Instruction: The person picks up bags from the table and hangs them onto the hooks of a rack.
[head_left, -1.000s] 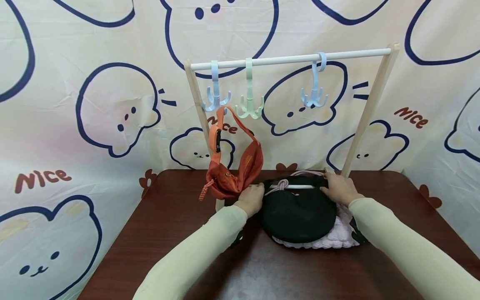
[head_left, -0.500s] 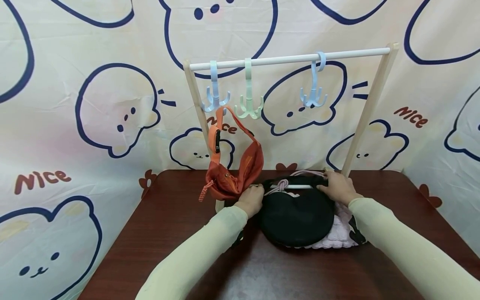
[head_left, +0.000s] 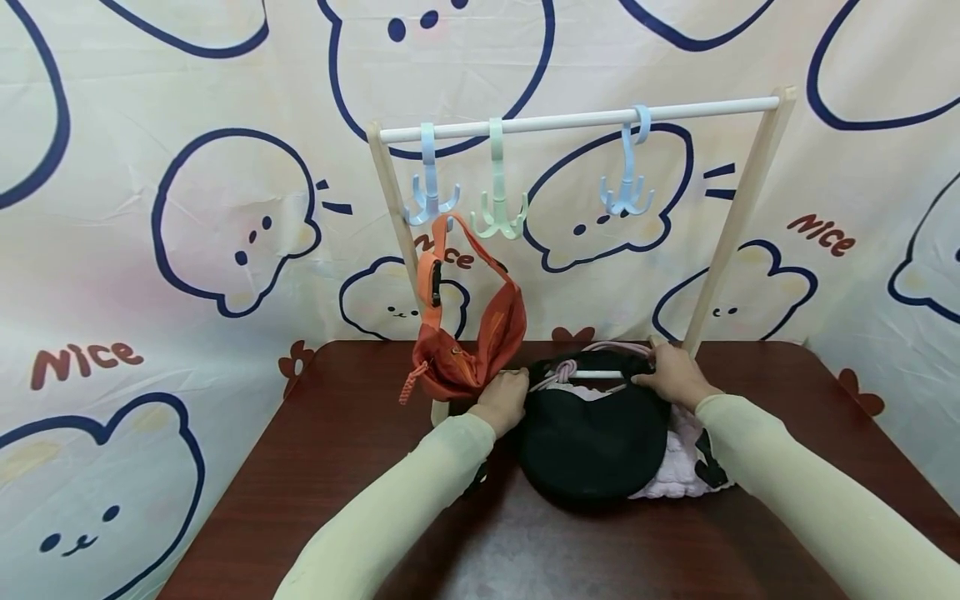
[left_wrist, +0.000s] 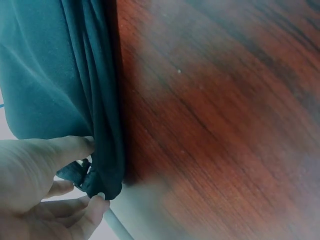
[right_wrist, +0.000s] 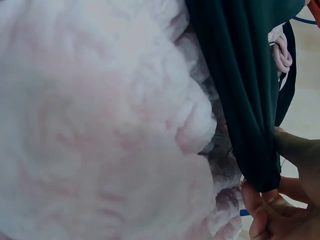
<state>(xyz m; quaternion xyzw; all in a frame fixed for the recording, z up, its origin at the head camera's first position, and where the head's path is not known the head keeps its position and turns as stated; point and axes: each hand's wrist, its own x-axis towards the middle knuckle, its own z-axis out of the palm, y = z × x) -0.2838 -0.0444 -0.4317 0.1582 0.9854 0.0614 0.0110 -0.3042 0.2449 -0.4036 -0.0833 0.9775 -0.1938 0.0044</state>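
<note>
A black, round-bottomed cloth bag point(head_left: 592, 446) lies toward the back of the table, its opening slack between my two hands. My left hand point(head_left: 502, 402) pinches its left upper corner; in the left wrist view, thumb and fingers close on the gathered dark cloth point(left_wrist: 92, 100). At the right upper corner, my right hand point(head_left: 678, 377) pinches the folded edge, seen close up in the right wrist view as pleated dark cloth point(right_wrist: 245, 100). A fluffy pale pink thing point(head_left: 675, 467) lies partly hidden behind and under the bag. A knotted pink cord point(head_left: 566, 371) shows at the opening.
A rack with a white top bar point(head_left: 562, 122) stands behind. Two light blue hooks and a green hook point(head_left: 498, 208) hang from it. The orange-red bag point(head_left: 468, 350) hangs from the left blue hook point(head_left: 429, 192), right above my left hand. The right blue hook point(head_left: 628, 183) carries nothing.
The black bag's front has sunk lower and slightly left, uncovering a pale patch at the opening and more dark pattern at right. Both hands stay nearly in place, still holding the corners.
</note>
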